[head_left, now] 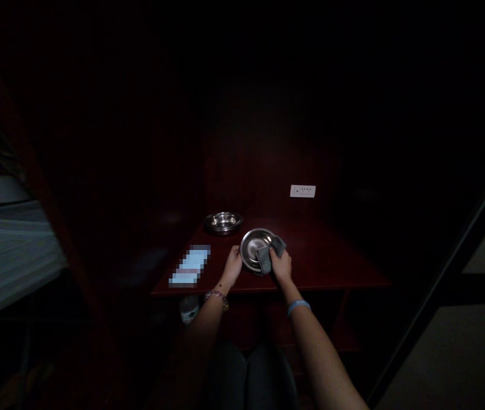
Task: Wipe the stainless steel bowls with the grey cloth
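Observation:
A shiny metal bowl (251, 244) is tilted toward me above the front part of the dark red desk. My left hand (232, 265) grips its left rim, fingers closed and partly hidden behind it. In my right hand (281, 264) is a grey cloth (263, 259), bunched under the fingers and pressed against the bowl's right side and inner face. Behind and to the left, more metal bowls (223, 222), seemingly stacked, rest on the desk.
The dark red desk (319, 262) has walls at its back and left. A blurred-out bright phone-like rectangle (190, 266) lies at its left front. A white socket panel (302, 191) is on the back wall. Below the desk's edge stands a pale container (189, 309).

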`<state>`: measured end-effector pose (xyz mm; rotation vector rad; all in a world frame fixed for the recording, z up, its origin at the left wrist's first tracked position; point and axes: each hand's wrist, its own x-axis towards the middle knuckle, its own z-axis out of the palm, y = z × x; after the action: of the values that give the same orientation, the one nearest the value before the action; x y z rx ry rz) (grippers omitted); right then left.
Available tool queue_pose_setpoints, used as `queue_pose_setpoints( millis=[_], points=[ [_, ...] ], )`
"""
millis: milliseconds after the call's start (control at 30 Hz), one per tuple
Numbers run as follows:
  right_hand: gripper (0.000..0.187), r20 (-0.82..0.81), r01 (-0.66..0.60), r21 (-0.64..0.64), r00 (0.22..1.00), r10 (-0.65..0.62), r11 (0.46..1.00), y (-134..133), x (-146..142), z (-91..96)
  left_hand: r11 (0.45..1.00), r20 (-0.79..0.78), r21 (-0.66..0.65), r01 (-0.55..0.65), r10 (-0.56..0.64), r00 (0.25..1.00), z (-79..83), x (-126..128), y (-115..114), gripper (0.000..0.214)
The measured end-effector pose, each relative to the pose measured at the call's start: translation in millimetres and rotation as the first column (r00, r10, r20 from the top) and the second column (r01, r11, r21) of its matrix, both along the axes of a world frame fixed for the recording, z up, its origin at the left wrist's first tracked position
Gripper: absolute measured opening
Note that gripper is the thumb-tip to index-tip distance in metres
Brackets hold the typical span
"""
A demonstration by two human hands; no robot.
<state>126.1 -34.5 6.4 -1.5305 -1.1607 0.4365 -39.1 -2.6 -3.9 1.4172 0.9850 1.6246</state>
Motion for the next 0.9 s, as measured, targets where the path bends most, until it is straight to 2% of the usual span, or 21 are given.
queue_pose_setpoints(
  millis=[400,633,900],
  points=[
    [0.041,-0.008,-0.008,-0.002,1.000,0.008,1.000,0.0,0.8,-0.1,1.000,0.008,-0.027,-0.002,0.002,1.000,3.6,0.2,-5.4,0.020],
    [0.039,-0.019,0.003,-0.005,1.000,-0.003,1.000,-2.6,-0.4,2.3,0.996,-0.008,-0.090,-0.014,0.013,1.000,8.1,0.2,-9.1,0.024],
    [0.039,-0.004,0.000,-0.009,1.000,0.000,1.000,-3.5,-1.3,2.8,0.998,-0.005,-0.068,-0.014,0.014,1.000,9.5,-0.1,-10.7,0.028]
  ],
)
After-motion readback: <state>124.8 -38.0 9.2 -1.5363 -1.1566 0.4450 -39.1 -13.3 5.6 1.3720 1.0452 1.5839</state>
